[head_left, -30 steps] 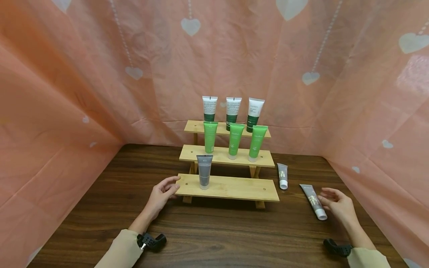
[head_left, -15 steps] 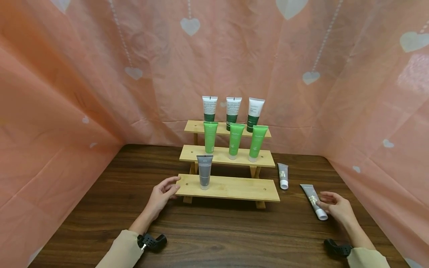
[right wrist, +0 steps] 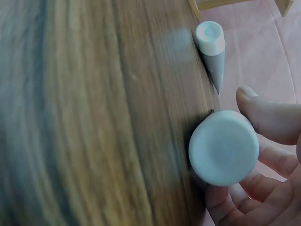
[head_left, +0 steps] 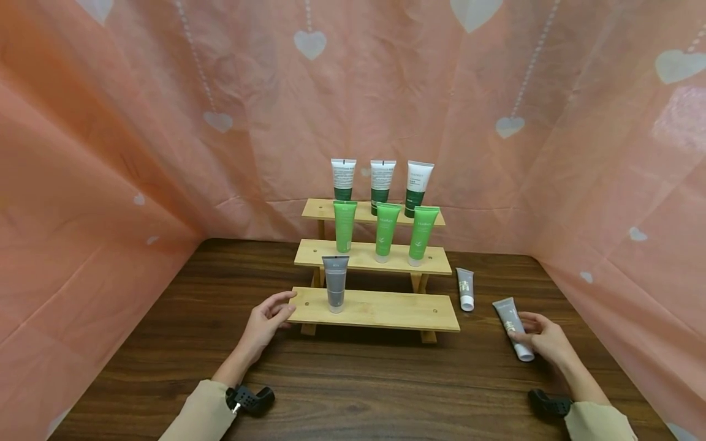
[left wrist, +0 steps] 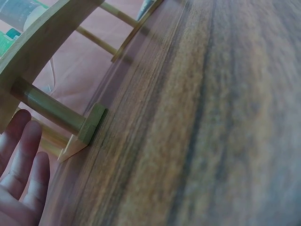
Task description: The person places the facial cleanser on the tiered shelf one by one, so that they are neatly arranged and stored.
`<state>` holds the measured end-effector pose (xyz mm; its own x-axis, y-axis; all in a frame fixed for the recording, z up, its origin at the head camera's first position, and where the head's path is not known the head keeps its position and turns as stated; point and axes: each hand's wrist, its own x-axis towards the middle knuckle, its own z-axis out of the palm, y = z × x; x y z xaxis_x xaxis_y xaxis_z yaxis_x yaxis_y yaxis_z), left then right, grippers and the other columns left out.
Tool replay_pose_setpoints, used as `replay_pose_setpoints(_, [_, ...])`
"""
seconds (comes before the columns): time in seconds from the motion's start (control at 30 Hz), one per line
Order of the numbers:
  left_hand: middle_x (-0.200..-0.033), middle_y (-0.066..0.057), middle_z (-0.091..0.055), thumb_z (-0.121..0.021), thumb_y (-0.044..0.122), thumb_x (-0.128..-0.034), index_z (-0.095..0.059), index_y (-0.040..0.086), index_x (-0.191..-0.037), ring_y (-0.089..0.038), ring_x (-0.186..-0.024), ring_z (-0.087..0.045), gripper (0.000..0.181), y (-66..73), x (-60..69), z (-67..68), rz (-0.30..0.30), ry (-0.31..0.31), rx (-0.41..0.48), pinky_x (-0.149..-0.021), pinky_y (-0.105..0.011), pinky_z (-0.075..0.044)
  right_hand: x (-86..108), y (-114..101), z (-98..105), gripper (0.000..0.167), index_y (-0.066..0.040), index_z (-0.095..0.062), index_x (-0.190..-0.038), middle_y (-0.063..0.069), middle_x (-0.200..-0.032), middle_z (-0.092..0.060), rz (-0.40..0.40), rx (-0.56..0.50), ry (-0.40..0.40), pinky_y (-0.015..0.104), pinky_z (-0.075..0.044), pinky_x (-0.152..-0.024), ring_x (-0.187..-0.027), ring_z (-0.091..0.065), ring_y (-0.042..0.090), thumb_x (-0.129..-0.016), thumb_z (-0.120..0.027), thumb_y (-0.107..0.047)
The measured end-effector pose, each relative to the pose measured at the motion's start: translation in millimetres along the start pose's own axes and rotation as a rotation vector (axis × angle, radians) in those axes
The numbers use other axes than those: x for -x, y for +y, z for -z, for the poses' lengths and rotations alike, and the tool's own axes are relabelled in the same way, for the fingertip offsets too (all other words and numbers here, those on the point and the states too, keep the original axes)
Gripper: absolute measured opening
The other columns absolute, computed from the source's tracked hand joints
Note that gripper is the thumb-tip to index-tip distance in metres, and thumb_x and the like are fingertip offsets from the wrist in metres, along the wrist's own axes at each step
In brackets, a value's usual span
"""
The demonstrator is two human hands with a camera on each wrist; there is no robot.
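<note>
My right hand (head_left: 546, 340) pinches a grey squeeze tube (head_left: 508, 315) with a white cap, thumb over its top and fingers along its far side. In the right wrist view the tube's round cap (right wrist: 224, 148) faces the camera, hiding most of the body. My left hand (head_left: 266, 318) is at the left end of the bamboo stand's lowest shelf (head_left: 391, 308), fingertips against or just beside the edge. The left wrist view shows relaxed fingers (left wrist: 29, 146) near that shelf's underside. One grey tube (head_left: 335, 285) stands cap down on this shelf, left of its middle.
A second grey tube (head_left: 466, 289) lies on the dark wooden table (head_left: 353, 392), right of the stand. Green tubes (head_left: 386, 229) stand on the middle shelf (head_left: 361, 257). White-and-green tubes (head_left: 417, 184) stand on the top shelf (head_left: 317, 208). A pink curtain (head_left: 265, 122) encloses the table.
My right hand has moved left onto the nearer lying tube and taken hold of it. That tube has shifted slightly. My left hand stays in place.
</note>
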<state>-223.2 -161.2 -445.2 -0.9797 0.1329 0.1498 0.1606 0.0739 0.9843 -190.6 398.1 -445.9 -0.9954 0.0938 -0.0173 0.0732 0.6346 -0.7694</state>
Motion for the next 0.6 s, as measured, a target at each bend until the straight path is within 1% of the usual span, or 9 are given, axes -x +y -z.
replay_pose_setpoints(0.07, [-0.109,-0.019,-0.064,-0.060,0.016,-0.0921,-0.055,0.004,-0.126,-0.016,-0.086,-0.064,0.036,-0.2,0.0,0.2,0.004,0.002,0.000,-0.077,-0.046,-0.051,-1.0,-2.9,-0.8,0.072,0.014,-0.033,-0.133,0.038,-0.121,-0.047,-0.001,0.021,-0.009,0.026,-0.048,-0.064,-0.086,-0.057,0.016,-0.084,-0.070,-0.022])
replay_pose_setpoints(0.17, [-0.109,-0.018,-0.064,-0.060,0.016,-0.0919,-0.055,0.004,-0.126,-0.016,-0.086,-0.063,0.036,-0.6,0.1,0.3,0.010,0.005,0.001,-0.076,-0.045,-0.051,-2.6,-6.7,-1.3,0.074,0.014,-0.030,-0.135,0.038,-0.122,-0.047,-0.010,0.048,-0.012,0.026,-0.047,-0.064,-0.090,-0.056,0.023,-0.083,-0.071,-0.022])
replay_pose_setpoints(0.23, [-0.109,-0.018,-0.064,-0.061,0.017,-0.0918,-0.055,0.004,-0.126,-0.016,-0.086,-0.063,0.037,-0.9,0.2,0.3,0.009,0.008,0.001,-0.076,-0.044,-0.051,-3.8,-8.8,-1.0,0.074,0.014,-0.030,-0.135,0.038,-0.119,-0.048,-0.012,0.058,-0.017,0.027,-0.047,-0.064,-0.088,-0.057,0.024,-0.083,-0.071,-0.020])
replay_pose_setpoints(0.43, [-0.110,-0.018,-0.064,-0.060,0.018,-0.0920,-0.055,0.004,-0.126,-0.016,-0.087,-0.063,0.037,-1.2,-0.3,0.4,0.002,0.004,0.003,-0.075,-0.042,-0.052,-7.0,-11.2,1.5,0.068,0.014,-0.034,-0.132,0.034,-0.103,-0.057,-0.019,0.025,-0.049,0.032,-0.049,-0.060,-0.077,-0.059,0.022,-0.078,-0.071,-0.007])
replay_pose_setpoints(0.5, [-0.110,-0.017,-0.064,-0.060,0.018,-0.0921,-0.055,0.005,-0.126,-0.016,-0.087,-0.063,0.036,-1.2,-0.4,0.6,0.004,0.002,0.002,-0.076,-0.042,-0.051,-7.4,-11.5,1.7,0.069,0.014,-0.034,-0.132,0.033,-0.102,-0.058,-0.021,0.011,-0.059,0.033,-0.050,-0.059,-0.076,-0.060,0.022,-0.078,-0.071,-0.006])
replay_pose_setpoints(0.6, [-0.109,-0.018,-0.064,-0.060,0.017,-0.0921,-0.055,0.004,-0.125,-0.016,-0.086,-0.063,0.036,-0.7,-0.6,0.8,0.002,0.004,0.005,-0.076,-0.045,-0.051,-8.2,-12.1,0.9,0.071,0.013,-0.033,-0.133,0.031,-0.103,-0.058,-0.026,-0.024,-0.059,0.033,-0.051,-0.060,-0.076,-0.060,0.020,-0.079,-0.072,-0.009])
